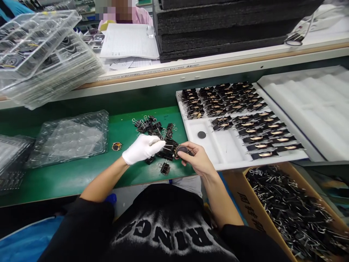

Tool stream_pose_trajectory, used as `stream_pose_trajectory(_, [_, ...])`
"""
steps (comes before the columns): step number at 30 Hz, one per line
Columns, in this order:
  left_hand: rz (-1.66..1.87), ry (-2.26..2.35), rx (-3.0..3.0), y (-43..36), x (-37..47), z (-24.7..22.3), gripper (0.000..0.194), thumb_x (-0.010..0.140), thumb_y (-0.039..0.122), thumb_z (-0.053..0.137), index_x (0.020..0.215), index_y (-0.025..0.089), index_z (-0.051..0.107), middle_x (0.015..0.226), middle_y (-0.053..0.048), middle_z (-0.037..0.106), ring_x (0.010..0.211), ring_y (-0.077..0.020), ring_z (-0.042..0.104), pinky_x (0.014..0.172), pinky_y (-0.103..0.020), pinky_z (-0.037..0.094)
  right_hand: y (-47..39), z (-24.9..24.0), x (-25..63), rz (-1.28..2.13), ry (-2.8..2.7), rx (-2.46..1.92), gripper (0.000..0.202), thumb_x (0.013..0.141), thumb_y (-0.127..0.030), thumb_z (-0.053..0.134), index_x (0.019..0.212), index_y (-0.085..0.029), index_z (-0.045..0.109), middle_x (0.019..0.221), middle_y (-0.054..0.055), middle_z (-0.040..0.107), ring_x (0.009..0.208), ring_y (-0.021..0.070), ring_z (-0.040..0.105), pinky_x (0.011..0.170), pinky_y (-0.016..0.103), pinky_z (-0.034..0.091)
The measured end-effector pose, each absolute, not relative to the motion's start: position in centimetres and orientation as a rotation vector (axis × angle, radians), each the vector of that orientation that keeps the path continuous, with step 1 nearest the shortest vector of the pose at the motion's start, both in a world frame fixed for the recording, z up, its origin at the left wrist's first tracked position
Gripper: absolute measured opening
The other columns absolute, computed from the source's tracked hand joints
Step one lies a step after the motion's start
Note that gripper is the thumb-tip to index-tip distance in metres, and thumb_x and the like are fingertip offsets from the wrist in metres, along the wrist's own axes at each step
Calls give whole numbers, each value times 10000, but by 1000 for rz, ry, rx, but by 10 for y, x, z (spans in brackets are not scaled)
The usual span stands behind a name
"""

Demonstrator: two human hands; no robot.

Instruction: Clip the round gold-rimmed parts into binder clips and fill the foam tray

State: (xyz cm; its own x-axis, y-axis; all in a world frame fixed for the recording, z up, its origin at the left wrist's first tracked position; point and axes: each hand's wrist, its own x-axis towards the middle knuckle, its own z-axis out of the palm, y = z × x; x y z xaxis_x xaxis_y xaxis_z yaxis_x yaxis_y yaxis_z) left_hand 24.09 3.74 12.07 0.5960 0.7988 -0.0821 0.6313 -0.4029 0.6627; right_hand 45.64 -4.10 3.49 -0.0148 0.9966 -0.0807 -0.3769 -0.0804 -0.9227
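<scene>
My left hand, in a white glove, is closed with thumb and fingers pinched on a black binder clip. My bare right hand grips a round dark disc-shaped part on edge, thumb across its face. The disc is right beside the clip; whether they touch I cannot tell. Behind both hands, loose black binder clips lie heaped on the green bench. A single binder clip sits nearer my body. Left of my gloved hand lies a small round part with a gold-coloured rim.
On the right, a white foam tray carries rows of clipped parts and a dark disc. A carton full of binder clips stands below. Clear plastic trays lie left. Black foam blocks and a person are beyond the shelf.
</scene>
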Motion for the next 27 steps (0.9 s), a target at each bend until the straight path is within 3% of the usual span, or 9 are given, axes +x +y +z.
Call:
stream_pose_trajectory(3, [297, 1022, 2212, 36, 242, 120, 464, 959, 457, 525, 590, 191, 435, 503, 59, 404, 487, -74, 344, 500, -246, 258, -40, 39, 462, 1433, -990, -985, 283, 691, -302, 919, 852, -212, 704, 751, -7, 735, 495, 105, 568, 427, 223, 463])
stream_pose_trajectory(7, [328, 948, 2321, 35, 245, 118, 481, 947, 426, 550, 576, 190, 354, 512, 66, 330, 510, -70, 291, 507, -248, 242, -39, 49, 464, 1454, -1097, -990, 277, 668, -281, 916, 800, -209, 684, 695, -22, 700, 503, 109, 566, 431, 219, 455])
stream_pose_trajectory(13, [323, 993, 2309, 32, 244, 121, 466, 942, 426, 550, 579, 190, 380, 505, 64, 399, 502, -68, 320, 507, -245, 260, -38, 55, 463, 1441, -1200, -991, 252, 722, -321, 878, 785, -218, 656, 707, -21, 681, 544, 122, 575, 455, 233, 487])
stream_pose_trajectory(16, [233, 997, 2266, 34, 242, 126, 433, 953, 473, 548, 630, 191, 492, 544, 47, 529, 507, -82, 433, 518, -238, 323, -39, 52, 464, 1377, -1253, -1004, 238, 752, -335, 863, 801, -221, 659, 725, -18, 692, 581, 135, 596, 491, 247, 487])
stream_pose_trajectory(19, [103, 951, 2080, 36, 243, 126, 413, 1001, 543, 480, 866, 191, 650, 682, 4, 688, 547, -119, 601, 560, -247, 441, -43, 49, 468, 1118, -1385, -1079, 161, 802, -320, 829, 844, -234, 699, 795, 2, 731, 700, 174, 660, 620, 298, 524])
stream_pose_trajectory(21, [113, 963, 1888, 37, 248, 121, 520, 1033, 597, 384, 974, 173, 679, 728, -33, 727, 532, -137, 648, 579, -267, 495, -45, 46, 472, 890, -1516, -1096, 56, 855, -294, 777, 890, -260, 748, 883, 28, 768, 810, 212, 705, 723, 353, 542])
stream_pose_trajectory(24, [113, 964, 1726, 36, 262, 113, 621, 1024, 672, 360, 848, 161, 666, 694, -66, 734, 506, -145, 658, 571, -271, 507, -47, 40, 479, 627, -1668, -1085, 130, 893, -219, 713, 898, -320, 795, 1023, 35, 811, 1005, 271, 743, 882, 448, 531])
stream_pose_trajectory(27, [87, 878, 1762, 34, 278, 113, 537, 978, 665, 511, 826, 170, 652, 712, -47, 738, 528, -133, 648, 569, -256, 500, -54, 33, 488, 423, -1572, -1164, 242, 846, -160, 741, 958, -364, 807, 1144, 18, 803, 1174, 307, 713, 1057, 536, 459])
